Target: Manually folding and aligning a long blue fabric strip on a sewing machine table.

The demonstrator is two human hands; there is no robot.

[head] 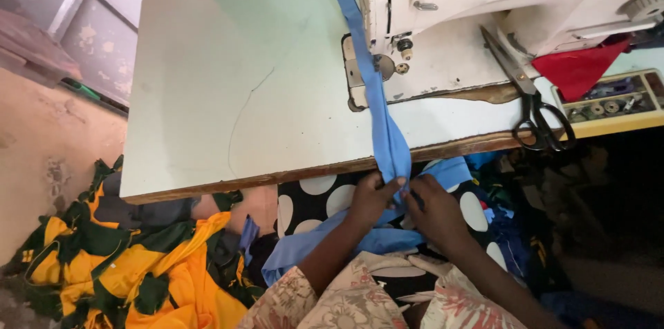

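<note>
A long blue fabric strip [373, 87] runs from the far edge of the table, past the needle area of a white sewing machine [484, 4], and drops over the front edge. Just below that edge my left hand [370, 198] and my right hand [436, 211] pinch the strip close together, fingers closed on the cloth. More of the blue fabric trails down across my lap, over black cloth with white dots [325, 201].
The pale green table [228, 87] has a worn wooden front edge. Black scissors [532, 104] lie at the right by a red cloth [577, 66] and a yellow tray [615, 104] of small parts. A yellow, green and orange fabric pile [138, 267] lies on the floor at left.
</note>
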